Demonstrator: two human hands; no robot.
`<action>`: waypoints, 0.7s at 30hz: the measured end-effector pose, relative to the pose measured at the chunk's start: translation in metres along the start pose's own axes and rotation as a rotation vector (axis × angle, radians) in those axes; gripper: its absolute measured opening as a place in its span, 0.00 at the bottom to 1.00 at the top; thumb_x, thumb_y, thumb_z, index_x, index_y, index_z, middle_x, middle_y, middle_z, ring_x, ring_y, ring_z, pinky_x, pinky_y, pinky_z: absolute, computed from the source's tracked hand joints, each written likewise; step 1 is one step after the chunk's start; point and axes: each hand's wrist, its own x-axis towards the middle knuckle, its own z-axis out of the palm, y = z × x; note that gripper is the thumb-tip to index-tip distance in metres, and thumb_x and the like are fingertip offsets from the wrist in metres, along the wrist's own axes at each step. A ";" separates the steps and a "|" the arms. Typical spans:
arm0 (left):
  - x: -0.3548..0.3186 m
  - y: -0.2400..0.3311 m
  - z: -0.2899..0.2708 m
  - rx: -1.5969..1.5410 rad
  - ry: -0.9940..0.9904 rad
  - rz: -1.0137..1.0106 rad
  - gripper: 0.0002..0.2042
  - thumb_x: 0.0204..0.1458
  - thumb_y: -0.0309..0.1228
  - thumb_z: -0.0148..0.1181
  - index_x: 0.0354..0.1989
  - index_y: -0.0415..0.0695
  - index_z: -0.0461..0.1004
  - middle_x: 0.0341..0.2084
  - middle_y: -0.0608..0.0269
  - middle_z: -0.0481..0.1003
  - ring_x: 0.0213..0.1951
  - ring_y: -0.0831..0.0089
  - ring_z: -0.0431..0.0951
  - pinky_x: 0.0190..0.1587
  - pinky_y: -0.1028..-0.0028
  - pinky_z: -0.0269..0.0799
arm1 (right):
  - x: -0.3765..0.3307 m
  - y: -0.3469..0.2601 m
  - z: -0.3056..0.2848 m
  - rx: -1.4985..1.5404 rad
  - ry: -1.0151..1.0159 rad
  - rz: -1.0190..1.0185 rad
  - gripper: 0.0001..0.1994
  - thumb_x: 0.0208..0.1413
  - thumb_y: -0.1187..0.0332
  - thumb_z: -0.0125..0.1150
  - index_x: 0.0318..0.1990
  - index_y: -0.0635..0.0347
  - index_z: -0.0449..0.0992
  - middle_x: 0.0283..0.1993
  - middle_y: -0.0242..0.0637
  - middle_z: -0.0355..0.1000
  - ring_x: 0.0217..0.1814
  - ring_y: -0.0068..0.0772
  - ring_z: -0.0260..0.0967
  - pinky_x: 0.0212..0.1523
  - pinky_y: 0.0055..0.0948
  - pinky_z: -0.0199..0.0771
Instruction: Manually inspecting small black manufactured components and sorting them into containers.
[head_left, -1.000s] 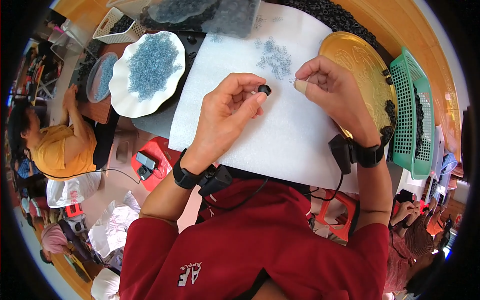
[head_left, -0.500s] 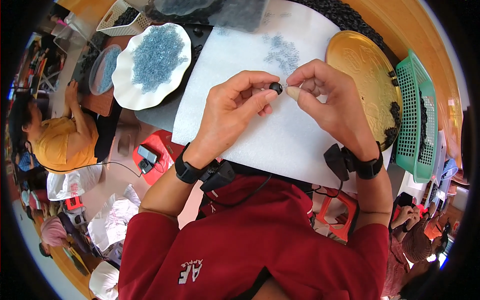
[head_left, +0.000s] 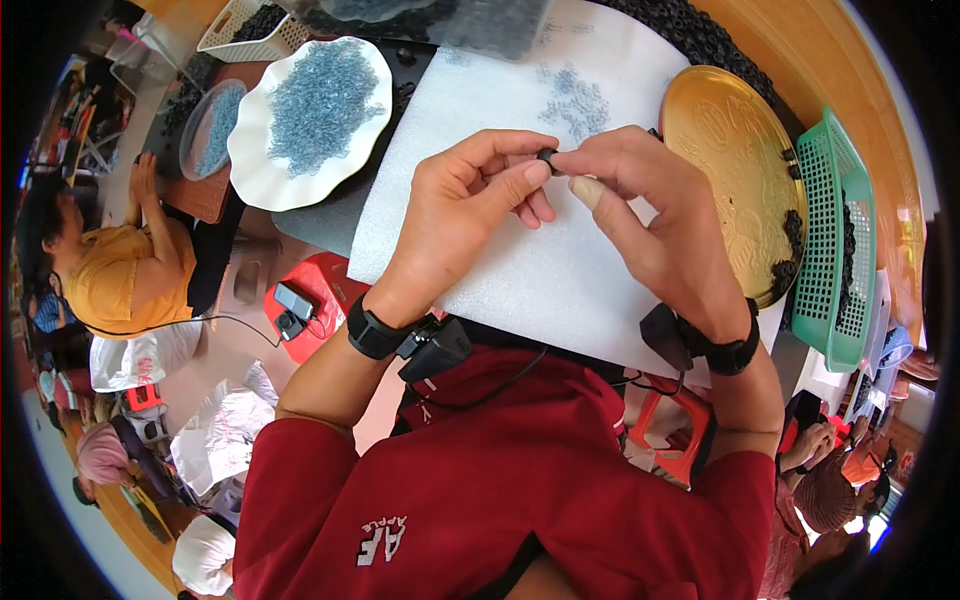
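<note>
Left hand pinched a small black bead between thumb and forefinger, its other fingers loosely curled. Right hand met it from the other side: its forefinger tip was at the bead and seemed to touch it, while its thumb stood slightly below, with a narrow space between them. I could not tell if this right hand held some tiny piece.

Bead and hands were above a white sheet, which lay on the dark worktop. Beyond the fingers, clear pieces were scattered on the sheet. To the left stood a white plate with wavy rim, carrying a bluish heap of small pieces. To the right lay a gold tray, with dark clumps near its right edge, and next to it a green basket.
</note>
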 end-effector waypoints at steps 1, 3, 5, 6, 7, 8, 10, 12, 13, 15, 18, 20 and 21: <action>0.000 0.000 -0.002 0.000 0.003 0.001 0.12 0.58 0.25 0.55 0.49 0.34 0.73 0.32 0.60 0.77 0.30 0.78 0.77 0.33 0.80 0.73 | -0.001 -0.002 0.000 0.001 -0.002 -0.002 0.11 0.51 0.79 0.57 0.43 0.62 0.76 0.36 0.40 0.73 0.31 0.34 0.70 0.30 0.26 0.70; 0.001 0.002 -0.004 -0.050 -0.001 -0.027 0.12 0.58 0.25 0.55 0.49 0.34 0.72 0.33 0.58 0.78 0.30 0.77 0.77 0.33 0.79 0.74 | -0.001 -0.007 -0.002 -0.008 -0.073 0.027 0.12 0.55 0.79 0.55 0.47 0.62 0.77 0.40 0.37 0.72 0.40 0.25 0.67 0.39 0.23 0.68; 0.000 0.003 -0.002 -0.080 0.009 -0.040 0.12 0.59 0.26 0.54 0.50 0.35 0.72 0.35 0.56 0.78 0.30 0.77 0.77 0.34 0.79 0.73 | 0.001 -0.003 -0.008 0.016 -0.018 0.079 0.12 0.54 0.78 0.56 0.46 0.61 0.77 0.39 0.38 0.73 0.39 0.30 0.69 0.37 0.25 0.69; -0.001 0.003 -0.001 -0.109 0.017 -0.055 0.13 0.59 0.26 0.54 0.50 0.35 0.72 0.37 0.54 0.78 0.30 0.77 0.76 0.34 0.79 0.72 | 0.002 0.000 -0.013 0.041 0.038 0.131 0.13 0.53 0.78 0.56 0.46 0.59 0.77 0.37 0.40 0.73 0.37 0.35 0.70 0.34 0.27 0.69; -0.001 0.005 -0.001 -0.110 0.014 -0.054 0.13 0.59 0.26 0.54 0.50 0.35 0.72 0.37 0.54 0.78 0.30 0.77 0.76 0.34 0.79 0.72 | 0.004 0.003 -0.021 0.038 0.040 0.131 0.13 0.53 0.78 0.56 0.46 0.59 0.77 0.37 0.40 0.73 0.37 0.35 0.70 0.34 0.27 0.69; -0.001 0.006 -0.001 -0.100 0.025 -0.071 0.12 0.59 0.26 0.53 0.50 0.36 0.72 0.38 0.53 0.78 0.30 0.77 0.76 0.34 0.79 0.72 | 0.007 0.007 -0.032 -0.117 0.038 0.173 0.11 0.54 0.76 0.56 0.45 0.60 0.78 0.37 0.40 0.73 0.36 0.35 0.70 0.34 0.27 0.69; -0.001 0.007 -0.001 -0.095 0.024 -0.085 0.12 0.59 0.26 0.53 0.50 0.36 0.72 0.40 0.52 0.78 0.30 0.78 0.76 0.34 0.79 0.72 | 0.009 0.020 -0.050 -0.282 0.044 0.220 0.11 0.54 0.74 0.57 0.44 0.60 0.78 0.37 0.40 0.73 0.35 0.35 0.70 0.34 0.27 0.69; 0.000 0.005 -0.002 -0.106 0.026 -0.080 0.12 0.59 0.26 0.53 0.49 0.36 0.72 0.39 0.52 0.78 0.30 0.78 0.75 0.35 0.79 0.71 | 0.009 0.035 -0.062 -0.502 -0.012 0.207 0.09 0.54 0.72 0.58 0.42 0.60 0.78 0.37 0.39 0.74 0.35 0.36 0.70 0.35 0.29 0.70; 0.000 0.005 -0.002 -0.108 0.019 -0.079 0.12 0.59 0.26 0.53 0.49 0.36 0.72 0.39 0.52 0.78 0.30 0.78 0.75 0.35 0.79 0.71 | 0.010 0.040 -0.063 -0.507 -0.008 0.210 0.09 0.54 0.72 0.58 0.42 0.60 0.78 0.37 0.39 0.74 0.35 0.36 0.70 0.35 0.29 0.70; 0.000 0.004 -0.002 -0.095 0.007 -0.061 0.12 0.59 0.26 0.53 0.49 0.36 0.72 0.39 0.52 0.78 0.29 0.78 0.75 0.35 0.79 0.71 | 0.009 0.046 -0.064 -0.708 -0.017 0.121 0.08 0.50 0.73 0.59 0.37 0.61 0.79 0.37 0.38 0.73 0.36 0.36 0.71 0.35 0.32 0.71; 0.001 0.002 -0.003 -0.105 0.014 -0.062 0.12 0.58 0.26 0.56 0.49 0.35 0.72 0.38 0.54 0.79 0.30 0.79 0.76 0.35 0.79 0.74 | 0.010 0.050 -0.054 -0.994 -0.091 -0.023 0.09 0.48 0.71 0.62 0.38 0.60 0.80 0.38 0.37 0.72 0.35 0.35 0.69 0.35 0.28 0.71; 0.001 0.002 -0.004 -0.110 0.012 -0.063 0.12 0.57 0.26 0.56 0.49 0.35 0.72 0.38 0.54 0.79 0.30 0.79 0.76 0.35 0.79 0.74 | 0.014 0.048 -0.047 -1.098 -0.113 -0.033 0.08 0.47 0.72 0.62 0.36 0.60 0.80 0.37 0.36 0.72 0.38 0.35 0.69 0.36 0.29 0.71; 0.001 0.002 -0.005 -0.115 0.012 -0.065 0.12 0.57 0.26 0.56 0.49 0.35 0.72 0.38 0.54 0.79 0.30 0.79 0.76 0.35 0.79 0.74 | 0.015 0.048 -0.045 -1.200 -0.138 -0.044 0.07 0.45 0.72 0.61 0.34 0.60 0.80 0.36 0.36 0.71 0.40 0.35 0.70 0.37 0.31 0.72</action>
